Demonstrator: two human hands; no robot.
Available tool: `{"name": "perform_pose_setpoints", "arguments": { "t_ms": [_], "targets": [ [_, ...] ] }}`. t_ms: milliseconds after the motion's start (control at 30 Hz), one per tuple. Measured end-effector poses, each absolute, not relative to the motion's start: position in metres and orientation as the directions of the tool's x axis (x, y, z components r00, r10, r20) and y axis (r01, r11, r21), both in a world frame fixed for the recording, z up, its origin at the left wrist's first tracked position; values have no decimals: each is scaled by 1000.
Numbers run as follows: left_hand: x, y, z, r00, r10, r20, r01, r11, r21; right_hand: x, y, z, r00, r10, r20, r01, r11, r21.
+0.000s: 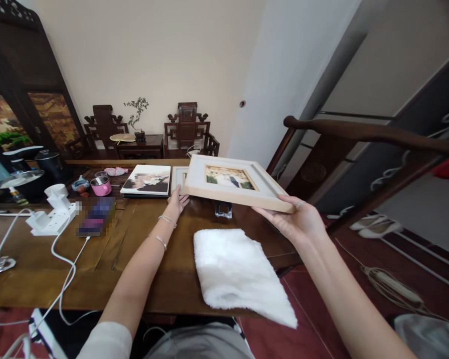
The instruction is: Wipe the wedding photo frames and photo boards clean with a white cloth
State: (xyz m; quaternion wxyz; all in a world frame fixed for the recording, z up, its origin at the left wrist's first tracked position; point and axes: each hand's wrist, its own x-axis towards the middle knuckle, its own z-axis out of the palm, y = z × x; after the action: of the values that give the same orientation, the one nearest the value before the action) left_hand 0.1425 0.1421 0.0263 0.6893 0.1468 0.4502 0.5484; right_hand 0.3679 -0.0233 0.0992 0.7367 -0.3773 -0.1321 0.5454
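Note:
A pale wooden picture frame with a photo in it hangs level above the dark wooden table. My right hand grips its near right corner from below. My left hand holds its near left corner, fingers under the edge. Behind the frame a second small pale frame lies flat on the table. A white fluffy cloth lies on the table's near edge, below the frame, with one corner hanging over.
A photo print lies at the table's back. To the left are a pink pot, a white power strip with cables, a phone and dark cookware. A dark wooden chair back stands at the right.

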Motion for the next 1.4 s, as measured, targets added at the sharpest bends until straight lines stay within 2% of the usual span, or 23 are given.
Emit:
{"name": "perform_pose_setpoints", "arguments": {
  "t_ms": [167,400,733,933,1067,1167,1267,1400],
  "targets": [
    [142,150,27,55,880,-471,-617,401,677,373,-25,100,412,889,-202,-688,158,-708],
    [141,144,39,161,896,-415,-615,420,667,376,-29,112,414,892,-180,-675,169,-718],
    [100,113,110,187,921,-342,-631,379,677,370,-51,162,486,871,-63,-620,294,-728],
    [49,56,147,106,963,-249,-578,264,772,370,-42,188,489,871,-43,-606,303,-736],
    [11,4,153,2,956,-294,-536,249,806,372,-17,187,467,883,-50,-629,292,-721],
    [-11,-33,144,-71,942,-329,-529,244,813,373,6,173,434,897,-90,-664,250,-705],
    [-27,-64,125,-216,894,-393,-516,238,823,373,28,149,387,918,-88,-672,216,-708],
    [-38,-95,99,-245,846,-474,-512,302,804,372,54,112,331,933,-138,-672,130,-729]
  ]
}}
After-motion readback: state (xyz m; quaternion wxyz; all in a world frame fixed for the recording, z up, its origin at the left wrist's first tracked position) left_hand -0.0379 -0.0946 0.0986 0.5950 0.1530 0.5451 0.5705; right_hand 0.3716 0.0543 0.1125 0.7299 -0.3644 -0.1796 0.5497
